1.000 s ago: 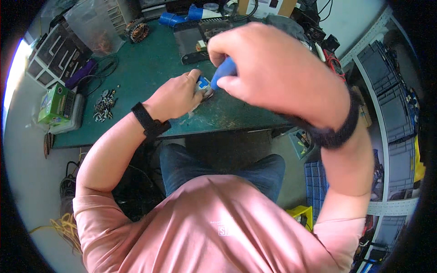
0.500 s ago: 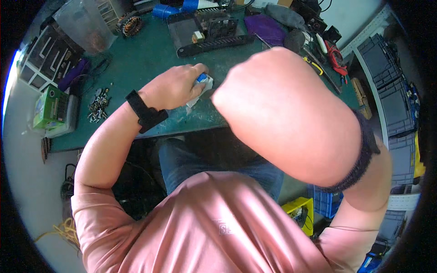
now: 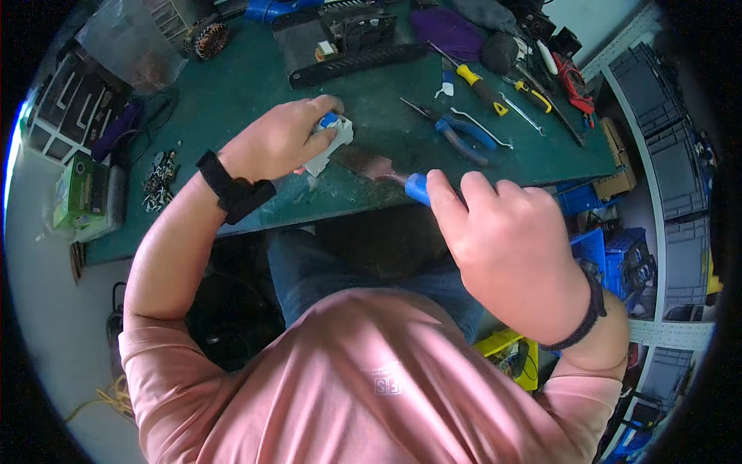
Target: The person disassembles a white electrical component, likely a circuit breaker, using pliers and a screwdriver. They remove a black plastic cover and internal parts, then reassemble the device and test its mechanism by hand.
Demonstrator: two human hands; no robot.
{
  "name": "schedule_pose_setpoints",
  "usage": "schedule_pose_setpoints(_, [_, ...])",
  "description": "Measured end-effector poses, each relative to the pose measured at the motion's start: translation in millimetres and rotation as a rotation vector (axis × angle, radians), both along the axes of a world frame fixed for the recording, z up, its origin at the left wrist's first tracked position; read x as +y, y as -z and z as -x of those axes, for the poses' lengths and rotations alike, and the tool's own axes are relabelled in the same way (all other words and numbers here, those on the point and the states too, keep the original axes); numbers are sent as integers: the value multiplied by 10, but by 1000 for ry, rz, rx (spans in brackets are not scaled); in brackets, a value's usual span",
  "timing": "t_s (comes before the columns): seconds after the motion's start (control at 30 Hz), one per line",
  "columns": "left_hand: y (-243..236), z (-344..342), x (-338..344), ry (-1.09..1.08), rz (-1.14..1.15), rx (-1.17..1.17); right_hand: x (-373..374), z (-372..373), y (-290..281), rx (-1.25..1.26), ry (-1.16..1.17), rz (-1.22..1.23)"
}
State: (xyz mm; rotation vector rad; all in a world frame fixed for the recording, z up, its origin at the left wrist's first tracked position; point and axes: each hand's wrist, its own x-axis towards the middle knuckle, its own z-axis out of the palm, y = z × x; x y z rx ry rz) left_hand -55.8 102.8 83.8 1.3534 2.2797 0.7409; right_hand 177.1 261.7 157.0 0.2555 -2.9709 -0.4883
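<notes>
My right hand (image 3: 514, 243) is wrapped round the blue handle of a scraper (image 3: 418, 188). Its broad, worn metal blade (image 3: 369, 164) points left, over the green worktop near the front edge. Just beyond the blade tip, my left hand (image 3: 282, 135) grips a small white plastic part (image 3: 326, 151) with a blue piece (image 3: 330, 120) at its top. The fingers hide much of that part, and I cannot tell exactly what kind it is. Blade and white part lie close together; whether they touch is unclear.
On the green worktop (image 3: 255, 203), pliers (image 3: 464, 138), a yellow-black screwdriver (image 3: 483, 89) and a wrench (image 3: 522, 114) lie to the right. A black metal chassis (image 3: 340, 69) stands at the back. Loose screws (image 3: 161, 180) sit at left, near a green box (image 3: 81, 193).
My right hand has come down from its raised position close to the camera, bringing the scraper into view beside the white part. The left hand has shifted slightly, still holding it.
</notes>
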Motion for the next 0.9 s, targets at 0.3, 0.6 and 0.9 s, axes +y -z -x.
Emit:
schedule_pose_setpoints(0.3, [14, -49, -102, -69, 49, 148, 407, 7, -728, 101, -8, 109])
schedule_pose_setpoints(0.6, [7, -87, 30, -38, -110, 321, 1949, 204, 101, 421, 529, 363])
schedule_pose_setpoints(0.9, [-164, -232, -418, -313, -562, -322, 2436, 931, 876, 497, 540, 449])
